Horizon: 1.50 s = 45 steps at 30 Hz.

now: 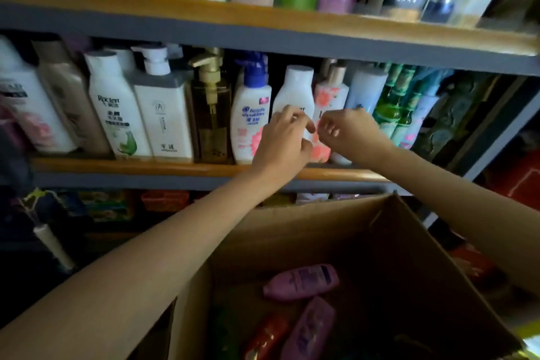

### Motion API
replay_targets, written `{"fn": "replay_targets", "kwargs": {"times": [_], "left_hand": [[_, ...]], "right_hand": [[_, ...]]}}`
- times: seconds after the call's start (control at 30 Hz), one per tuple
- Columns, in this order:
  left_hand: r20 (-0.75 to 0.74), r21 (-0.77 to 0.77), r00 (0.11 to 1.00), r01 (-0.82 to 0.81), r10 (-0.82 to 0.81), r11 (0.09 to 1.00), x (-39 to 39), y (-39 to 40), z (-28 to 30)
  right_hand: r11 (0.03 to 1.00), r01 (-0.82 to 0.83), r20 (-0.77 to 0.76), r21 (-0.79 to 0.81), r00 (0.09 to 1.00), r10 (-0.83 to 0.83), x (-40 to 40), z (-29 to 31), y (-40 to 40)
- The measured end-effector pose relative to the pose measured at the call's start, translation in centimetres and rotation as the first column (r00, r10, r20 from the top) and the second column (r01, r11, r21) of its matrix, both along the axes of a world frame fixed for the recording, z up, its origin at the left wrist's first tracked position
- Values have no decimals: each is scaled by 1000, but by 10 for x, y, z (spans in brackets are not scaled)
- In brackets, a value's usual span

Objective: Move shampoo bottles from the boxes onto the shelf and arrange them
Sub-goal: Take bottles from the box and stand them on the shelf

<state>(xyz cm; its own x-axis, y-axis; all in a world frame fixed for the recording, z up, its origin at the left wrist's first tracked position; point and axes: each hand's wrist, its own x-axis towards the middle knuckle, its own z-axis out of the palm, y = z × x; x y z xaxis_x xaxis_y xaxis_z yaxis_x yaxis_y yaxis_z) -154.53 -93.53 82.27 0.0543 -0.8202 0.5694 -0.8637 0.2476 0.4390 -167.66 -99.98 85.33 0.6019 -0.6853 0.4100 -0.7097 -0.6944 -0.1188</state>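
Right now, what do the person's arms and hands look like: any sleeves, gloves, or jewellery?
Both forearms are bare as far up as the frame shows; no sleeve comes into view. The left hand and the right hand wear no gloves. No watch, bracelet or ring shows, though the picture is somewhat blurred. The nails on the right hand look short and unpainted.

White bottle (295, 90) with white cap at centre. At its nine o'clock, white bottle with blue pump (252, 114), pink flowers, blue lettering. At three o'clock, white bottle with coral-pink floral pattern (331, 96). Green bottles (393, 102) farther toward three. Brown cardboard box (365, 242) at six o'clock, holding purple bottle (301, 282) and red bottle (264, 339). Orange-edged grey shelf (146, 169).
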Motion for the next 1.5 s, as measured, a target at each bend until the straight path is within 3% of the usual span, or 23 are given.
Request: {"fn": "replay_targets", "kwargs": {"times": [0.17, 0.23, 0.33, 0.5, 0.6, 0.7, 0.8, 1.0, 1.3, 1.4, 1.5], "left_hand": [[-29, -231, 999, -37, 31, 972, 23, -6, 84], [-30, -306, 998, -67, 61, 950, 32, -6, 115], [-15, -362, 995, -101, 102, 927, 39, -4, 145], [9, -289, 982, -178, 188, 941, 55, -12, 152], [-34, -156, 959, -284, 282, 946, 67, -22, 161], [-145, -19, 919, -372, 365, 928, 81, -27, 172], [-83, 30, 915, -394, 395, 919, 93, -27, 176], [12, 124, 934, -357, 358, 926, 104, -31, 180], [31, 150, 937, -350, 349, 925, 103, -36, 180], [5, -11, 923, -385, 385, 923, 98, -27, 179], [-72, -319, 955, -295, 287, 901, 81, -5, 166]], "right_hand": [[977, -40, 342, -210, 933, 111, 27, 84, 3], [957, -29, 408, -289, 900, 150, 33, 112, 5], [959, -68, 438, -275, 879, 188, 43, 135, 8], [974, -75, 383, -214, 911, 154, 68, 143, 0], [998, 12, 354, 59, 935, -32, 91, 166, -15], [946, 32, 289, 321, 949, -130, 110, 178, -23], [944, 29, 196, 329, 976, -98, 121, 178, -28], [964, 70, 168, 256, 979, -115, 130, 182, -30], [946, 63, 229, 319, 963, -141, 136, 179, -44], [972, 100, 218, 211, 965, -147, 131, 181, -35], [993, 50, 431, -103, 902, -1, 107, 178, -15]]}}
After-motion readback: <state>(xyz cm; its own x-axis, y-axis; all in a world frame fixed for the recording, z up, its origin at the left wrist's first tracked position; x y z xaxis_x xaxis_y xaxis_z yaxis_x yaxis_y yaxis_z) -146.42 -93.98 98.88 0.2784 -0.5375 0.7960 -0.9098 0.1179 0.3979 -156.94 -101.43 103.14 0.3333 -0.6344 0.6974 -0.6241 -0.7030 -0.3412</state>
